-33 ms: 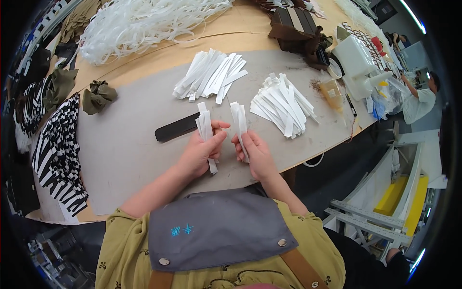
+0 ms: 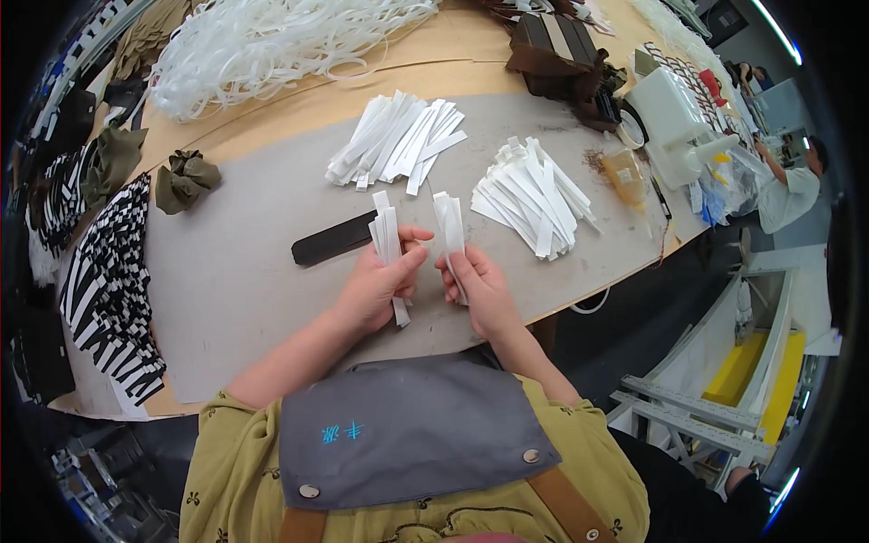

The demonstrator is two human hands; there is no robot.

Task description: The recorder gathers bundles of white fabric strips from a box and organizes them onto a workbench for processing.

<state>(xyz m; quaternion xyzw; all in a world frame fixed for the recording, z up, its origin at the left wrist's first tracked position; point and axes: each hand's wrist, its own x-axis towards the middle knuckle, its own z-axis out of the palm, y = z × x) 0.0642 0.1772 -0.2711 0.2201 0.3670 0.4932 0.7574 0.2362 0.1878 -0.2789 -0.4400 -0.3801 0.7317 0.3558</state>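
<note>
Near the long, flat black strip (image 2: 330,242) on the grey work surface (image 2: 226,290), hold the narrow white-strip bundle (image 2: 385,226) clamped in the left hand (image 2: 385,279), hold the second white bundle (image 2: 448,217) likewise clamped in the right hand (image 2: 478,282), left of the loose white pile (image 2: 529,199), and preferably align edges using light pressure.

A workshop, shown by the worktable (image 2: 235,271) with piled white strips (image 2: 529,201).
</note>
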